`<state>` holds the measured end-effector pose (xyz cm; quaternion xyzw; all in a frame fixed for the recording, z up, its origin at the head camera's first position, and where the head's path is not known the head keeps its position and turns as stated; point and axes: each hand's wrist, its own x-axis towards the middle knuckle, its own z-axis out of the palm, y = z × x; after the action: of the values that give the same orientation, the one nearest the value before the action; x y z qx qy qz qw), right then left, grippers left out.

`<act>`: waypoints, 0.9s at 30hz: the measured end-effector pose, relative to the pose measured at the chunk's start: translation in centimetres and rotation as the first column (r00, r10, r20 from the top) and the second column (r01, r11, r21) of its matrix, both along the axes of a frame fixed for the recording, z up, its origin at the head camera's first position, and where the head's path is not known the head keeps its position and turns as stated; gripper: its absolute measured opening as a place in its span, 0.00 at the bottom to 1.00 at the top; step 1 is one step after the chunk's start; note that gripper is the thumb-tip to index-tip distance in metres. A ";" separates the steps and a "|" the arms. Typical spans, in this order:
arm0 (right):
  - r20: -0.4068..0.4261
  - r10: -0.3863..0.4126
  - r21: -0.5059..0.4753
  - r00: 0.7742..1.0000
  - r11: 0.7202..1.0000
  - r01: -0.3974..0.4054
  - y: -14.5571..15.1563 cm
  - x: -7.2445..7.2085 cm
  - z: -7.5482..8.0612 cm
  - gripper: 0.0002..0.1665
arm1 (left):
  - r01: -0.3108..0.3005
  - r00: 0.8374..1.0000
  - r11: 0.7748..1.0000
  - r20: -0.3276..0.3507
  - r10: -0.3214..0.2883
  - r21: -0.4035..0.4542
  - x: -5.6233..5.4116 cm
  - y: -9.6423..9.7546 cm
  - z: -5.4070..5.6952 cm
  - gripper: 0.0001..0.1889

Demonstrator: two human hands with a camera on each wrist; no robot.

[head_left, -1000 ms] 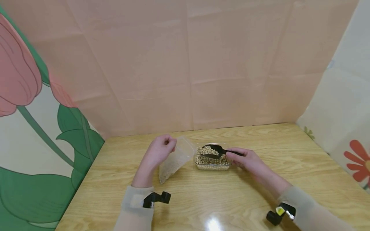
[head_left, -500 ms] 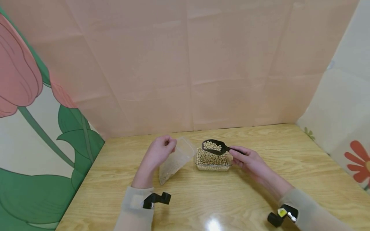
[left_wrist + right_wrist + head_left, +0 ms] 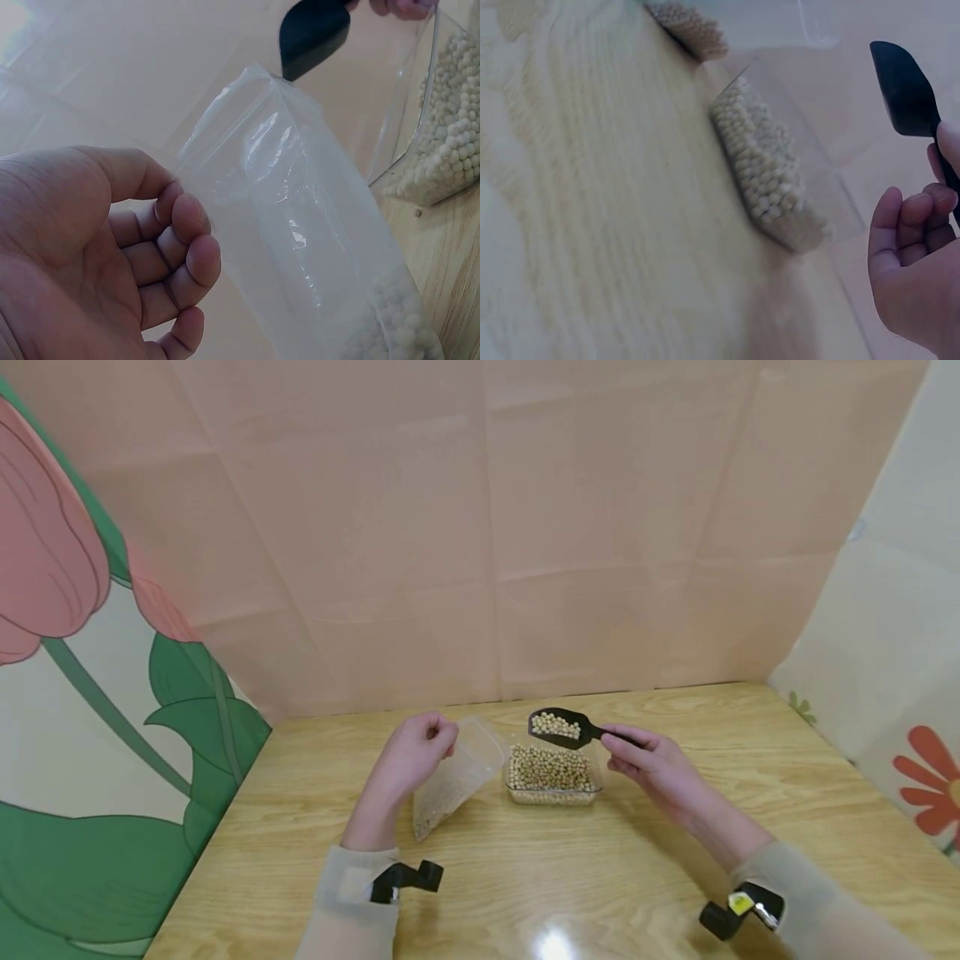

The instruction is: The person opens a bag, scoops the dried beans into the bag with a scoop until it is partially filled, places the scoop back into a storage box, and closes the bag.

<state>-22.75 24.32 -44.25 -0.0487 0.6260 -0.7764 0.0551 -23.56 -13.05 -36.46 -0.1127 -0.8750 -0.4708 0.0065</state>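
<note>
My left hand (image 3: pixel 417 748) pinches the upper edge of a clear zip bag (image 3: pixel 292 202), its mouth toward the right. Pale round beans gather in the bag's bottom corner. In my right hand (image 3: pixel 654 768) is the handle of a black scoop (image 3: pixel 573 737), raised above the far side of a clear plastic box (image 3: pixel 555 796). A small heap of beans (image 3: pixel 553 725) lies in the scoop. More of the same beans (image 3: pixel 761 161) fill the box, which stands on the table just right of the bag. The right wrist view shows only the scoop's underside.
The wooden table (image 3: pixel 480 877) runs back to a pink sheet (image 3: pixel 480 543) hung behind it. One stray bean (image 3: pixel 418 213) lies by the box. A printed wall with green leaves (image 3: pixel 90 860) borders the left side, a white flowered one (image 3: pixel 885 677) the right.
My right hand has lifted the scoop of beans up out of the box, away from the bean surface. The left hand and the bag have stayed in place.
</note>
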 end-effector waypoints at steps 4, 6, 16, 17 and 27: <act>-0.020 0.011 0.018 1.000 1.000 -0.011 -0.4 0.1 1.0 0.12 | -0.002 1.000 1.000 0.001 0.002 0.004 0.0 0.0 0.0 0.17; -0.029 0.018 0.029 0.999 0.999 -0.017 -0.7 0.2 1.5 0.12 | -0.003 1.000 1.000 0.002 0.003 0.004 0.0 0.0 0.0 0.17; -0.063 0.043 0.115 0.997 0.993 -0.036 -2.9 0.2 3.1 0.12 | -0.011 1.000 1.000 -0.005 0.011 -0.005 -0.1 0.0 -0.1 0.17; -0.062 0.040 0.137 0.997 0.990 -0.032 -3.1 0.1 3.2 0.13 | -0.012 1.000 1.000 -0.006 0.012 -0.005 -0.1 0.0 -0.1 0.17; -0.105 0.052 0.365 0.993 0.931 -0.010 -5.0 -0.6 4.2 0.31 | -0.028 1.000 0.999 -0.008 0.027 -0.020 0.0 0.0 -0.1 0.17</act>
<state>-23.36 19.29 -40.01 -0.0912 0.7600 -0.6422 0.0401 -23.59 -13.04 -36.56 -0.1025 -0.8812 -0.4612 0.0150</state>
